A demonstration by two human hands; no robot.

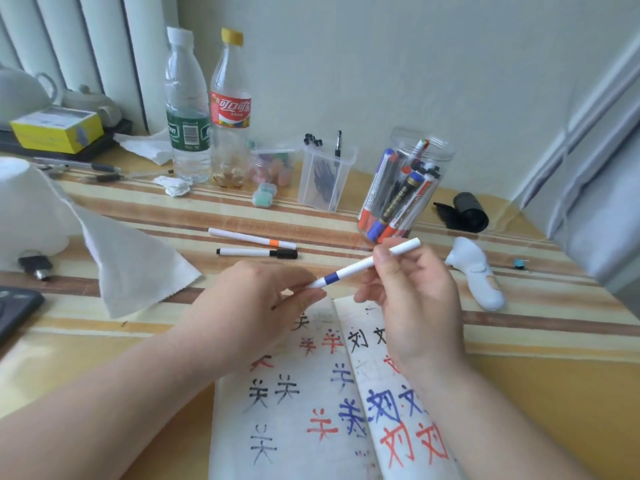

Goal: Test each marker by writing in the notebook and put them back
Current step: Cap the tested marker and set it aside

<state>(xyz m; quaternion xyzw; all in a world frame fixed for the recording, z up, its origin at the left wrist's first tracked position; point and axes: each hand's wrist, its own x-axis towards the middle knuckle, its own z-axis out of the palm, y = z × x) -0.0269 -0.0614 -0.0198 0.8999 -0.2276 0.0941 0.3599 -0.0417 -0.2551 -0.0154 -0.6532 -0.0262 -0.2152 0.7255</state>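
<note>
hands: your left hand [256, 296] pinches the blue-banded marker [356, 268] at its short end, right hand [412, 306] pinches the barrel | place: marker just above notebook [298, 410] top edge | risk: a sharp pull could smear ink on your fingers or send the cap rolling beyond the notebook

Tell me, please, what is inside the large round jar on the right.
The jar holds thick markers, caps blue, red and black; those behind the front ones are hidden.
</note>
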